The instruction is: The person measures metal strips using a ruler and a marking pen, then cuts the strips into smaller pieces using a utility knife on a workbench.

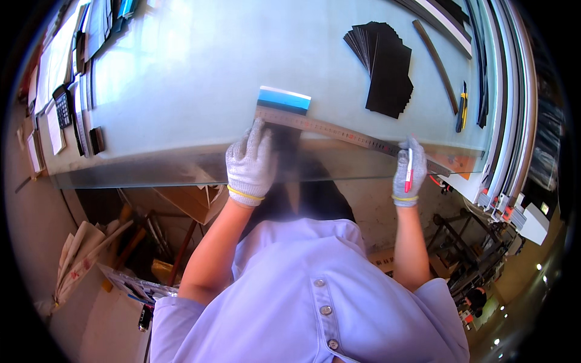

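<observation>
A long steel ruler slants across the near part of the glass-topped table, its left end higher than its right. Under that left end lies a small card-like piece with white, blue and dark bands. My left hand, in a grey-white knit glove, has its fingers stretched out, with a fingertip on the ruler's left end. My right hand, gloved alike, is closed round a white pen with a red end. Its fingertips meet the ruler near the right end; the exact contact is hidden.
A fanned stack of black cards lies right of centre. Beyond it are a brown strip and a yellow-and-black utility knife. A calculator and papers line the left side. The table's glass front edge runs before me.
</observation>
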Demonstrator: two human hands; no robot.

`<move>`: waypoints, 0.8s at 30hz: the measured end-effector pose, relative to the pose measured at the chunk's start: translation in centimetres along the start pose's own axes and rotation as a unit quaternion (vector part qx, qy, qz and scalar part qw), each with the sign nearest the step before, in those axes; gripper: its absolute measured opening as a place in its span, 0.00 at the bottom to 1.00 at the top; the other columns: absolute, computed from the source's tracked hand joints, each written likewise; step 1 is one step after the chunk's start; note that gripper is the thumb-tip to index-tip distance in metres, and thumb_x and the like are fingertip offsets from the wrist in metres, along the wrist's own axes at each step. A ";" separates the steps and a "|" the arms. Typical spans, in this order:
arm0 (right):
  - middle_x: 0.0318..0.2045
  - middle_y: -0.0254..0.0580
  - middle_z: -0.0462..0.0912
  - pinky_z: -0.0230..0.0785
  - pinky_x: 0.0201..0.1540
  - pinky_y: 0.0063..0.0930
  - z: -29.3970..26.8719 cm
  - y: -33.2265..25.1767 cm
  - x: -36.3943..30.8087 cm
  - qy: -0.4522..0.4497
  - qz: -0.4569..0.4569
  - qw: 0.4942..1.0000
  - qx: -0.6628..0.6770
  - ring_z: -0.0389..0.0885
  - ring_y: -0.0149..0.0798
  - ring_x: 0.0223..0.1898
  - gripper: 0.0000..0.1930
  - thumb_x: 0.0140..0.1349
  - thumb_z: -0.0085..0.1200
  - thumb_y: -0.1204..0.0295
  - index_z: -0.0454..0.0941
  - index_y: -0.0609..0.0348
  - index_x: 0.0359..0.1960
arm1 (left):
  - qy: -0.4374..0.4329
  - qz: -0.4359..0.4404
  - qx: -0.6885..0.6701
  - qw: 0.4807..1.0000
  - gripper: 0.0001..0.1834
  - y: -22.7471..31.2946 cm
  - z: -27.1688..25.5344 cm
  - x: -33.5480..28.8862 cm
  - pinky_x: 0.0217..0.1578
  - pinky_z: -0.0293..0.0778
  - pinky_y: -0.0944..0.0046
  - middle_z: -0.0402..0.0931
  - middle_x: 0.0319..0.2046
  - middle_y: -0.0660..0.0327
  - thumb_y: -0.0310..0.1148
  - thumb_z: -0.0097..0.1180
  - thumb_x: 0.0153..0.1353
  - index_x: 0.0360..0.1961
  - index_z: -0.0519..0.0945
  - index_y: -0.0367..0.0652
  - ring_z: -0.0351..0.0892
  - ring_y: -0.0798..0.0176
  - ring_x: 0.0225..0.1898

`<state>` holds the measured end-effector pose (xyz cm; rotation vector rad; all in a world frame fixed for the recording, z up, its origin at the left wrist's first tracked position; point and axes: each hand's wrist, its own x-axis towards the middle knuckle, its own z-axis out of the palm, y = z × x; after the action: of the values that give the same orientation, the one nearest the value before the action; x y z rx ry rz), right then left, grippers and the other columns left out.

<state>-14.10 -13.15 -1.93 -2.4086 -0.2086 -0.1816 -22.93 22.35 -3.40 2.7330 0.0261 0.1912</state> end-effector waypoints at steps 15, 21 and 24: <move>0.31 0.48 0.85 0.76 0.37 0.40 12.7 -11.7 2.7 -0.054 -0.043 0.981 0.182 0.84 0.52 0.33 0.05 0.59 0.64 0.79 0.83 0.62 0.36 | 0.000 0.012 0.007 1.000 0.26 0.1 0.0 0.1 0.56 0.70 0.46 0.72 0.67 0.46 0.32 0.61 0.58 0.59 0.77 0.37 0.77 0.41 0.56; 0.31 0.48 0.85 0.76 0.39 0.42 13.1 -11.8 3.0 -0.036 -0.054 0.983 0.171 0.84 0.52 0.33 0.06 0.56 0.65 0.79 0.82 0.62 0.35 | -0.007 0.015 0.009 1.000 0.26 0.2 -0.2 0.3 0.56 0.70 0.46 0.72 0.66 0.45 0.31 0.61 0.57 0.58 0.77 0.36 0.78 0.41 0.56; 0.31 0.48 0.85 0.76 0.39 0.42 13.1 -12.0 3.1 -0.029 -0.062 0.984 0.163 0.84 0.53 0.34 0.06 0.56 0.65 0.79 0.82 0.62 0.34 | -0.004 0.017 0.007 1.000 0.26 0.2 -0.2 0.3 0.56 0.70 0.46 0.72 0.66 0.45 0.31 0.61 0.57 0.58 0.77 0.36 0.78 0.41 0.56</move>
<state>-12.50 4.74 -3.45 -2.0776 -0.3843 -0.1221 -22.65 22.24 -3.12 2.7486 -0.0213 0.1906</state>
